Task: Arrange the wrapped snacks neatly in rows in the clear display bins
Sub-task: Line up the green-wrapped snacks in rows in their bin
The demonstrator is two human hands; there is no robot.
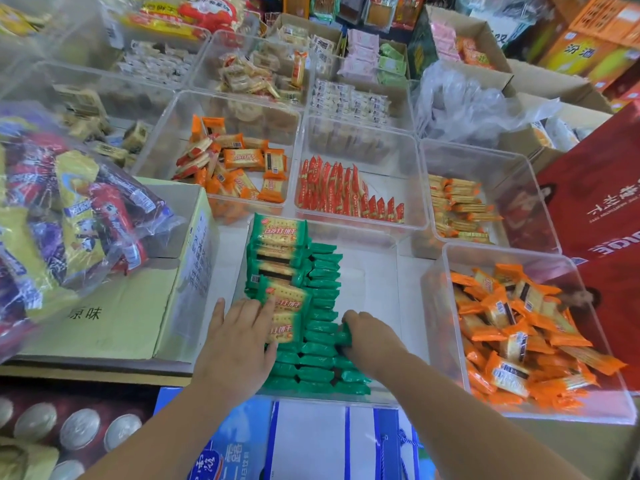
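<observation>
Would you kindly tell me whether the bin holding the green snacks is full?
Partly filled: green snacks cover the left side of the clear bin in rows; its right side shows bare floor.

The left hand (239, 344) and the right hand (372, 336) are both inside the near bin (398, 237), on the rows of packets (318, 362) that lie in its left part. Just to the right of the right hand stands a second bin (433, 306) with loose packets (519, 334) heaped in it, and to the left of the left hand stands a cardboard box (114, 323) with a bag of snacks (69, 216) on top. Behind the hands two bins stand side by side: the back right bin (398, 161) holds upright packets (339, 192) in a row, and the back left bin (180, 133) holds scattered packets (235, 168).
</observation>
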